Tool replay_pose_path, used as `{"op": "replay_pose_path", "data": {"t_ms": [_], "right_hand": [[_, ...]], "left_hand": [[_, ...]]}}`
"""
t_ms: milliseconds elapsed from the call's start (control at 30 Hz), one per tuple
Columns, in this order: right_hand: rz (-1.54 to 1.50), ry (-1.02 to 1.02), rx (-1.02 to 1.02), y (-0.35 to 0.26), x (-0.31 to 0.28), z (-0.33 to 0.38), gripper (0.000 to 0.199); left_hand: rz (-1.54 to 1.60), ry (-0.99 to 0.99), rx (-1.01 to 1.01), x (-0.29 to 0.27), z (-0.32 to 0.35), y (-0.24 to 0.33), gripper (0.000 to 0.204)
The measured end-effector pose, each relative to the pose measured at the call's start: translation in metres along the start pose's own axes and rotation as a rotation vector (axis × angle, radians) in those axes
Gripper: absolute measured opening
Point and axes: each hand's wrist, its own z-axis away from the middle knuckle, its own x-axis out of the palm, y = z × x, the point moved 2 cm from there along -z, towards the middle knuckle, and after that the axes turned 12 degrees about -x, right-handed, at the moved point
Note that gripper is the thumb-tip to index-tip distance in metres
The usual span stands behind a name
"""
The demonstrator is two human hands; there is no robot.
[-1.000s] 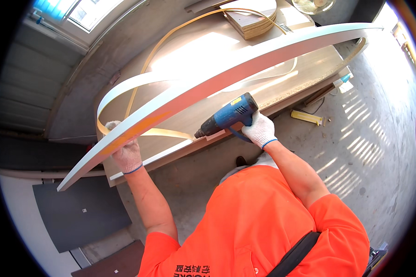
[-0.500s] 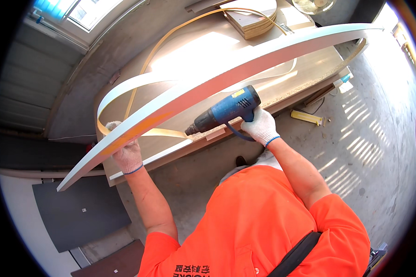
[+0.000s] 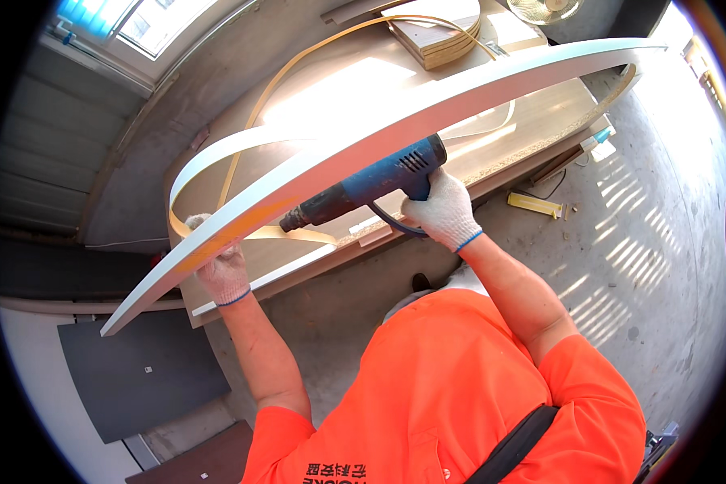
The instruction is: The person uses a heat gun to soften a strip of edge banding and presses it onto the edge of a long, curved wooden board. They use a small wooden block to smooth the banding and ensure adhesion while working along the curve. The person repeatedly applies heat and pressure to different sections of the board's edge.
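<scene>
A long white panel, seen along its narrow edge, stretches from lower left to upper right. My gloved left hand is wrapped around its near-left part, fingertips showing on the far side. Beside those fingertips a thin white and tan edge-banding strip loops over the bench. In my gloved right hand is a blue heat gun, gripped by its handle. Its dark nozzle points left, toward the panel's edge and my left hand. The panel partly hides the gun's upper side and my left fingers.
Under the panel lies a wooden workbench with a rough chipboard edge. A stack of curved boards and a fan stand at the back. On the concrete floor are a yellow piece at right and a dark grey sheet at left.
My right hand has moved the heat gun left and slightly up, bringing its nozzle closer to the panel and my left hand. The left hand and panel have barely shifted.
</scene>
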Motion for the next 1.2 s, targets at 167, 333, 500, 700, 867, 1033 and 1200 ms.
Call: {"op": "replay_pose_path", "data": {"t_ms": [167,333,500,700,867,1033,1200], "right_hand": [[0.014,0.060,-0.035,-0.006,0.003,-0.001,0.048],[0.038,0.047,-0.034,-0.002,0.003,0.000,0.048],[0.123,-0.010,0.007,0.023,0.006,0.010,0.052],[0.226,-0.044,0.081,0.055,0.014,0.018,0.053],[0.308,-0.094,0.105,0.077,0.022,0.019,0.051],[0.297,-0.064,0.071,0.091,0.028,0.024,0.051],[0.325,-0.093,0.107,0.097,0.032,0.022,0.051]], "left_hand": [[-0.017,-0.023,-0.003,-0.002,-0.003,0.001,0.047],[-0.051,-0.030,0.001,-0.006,-0.005,0.003,0.048],[-0.058,-0.004,0.042,-0.006,-0.002,0.002,0.050],[0.017,0.009,0.016,-0.009,-0.002,0.001,0.050],[0.032,-0.037,0.005,-0.015,-0.004,0.002,0.050],[0.064,-0.111,-0.021,-0.014,-0.005,0.003,0.050],[0.009,0.002,0.034,-0.008,-0.002,0.002,0.050]]}}
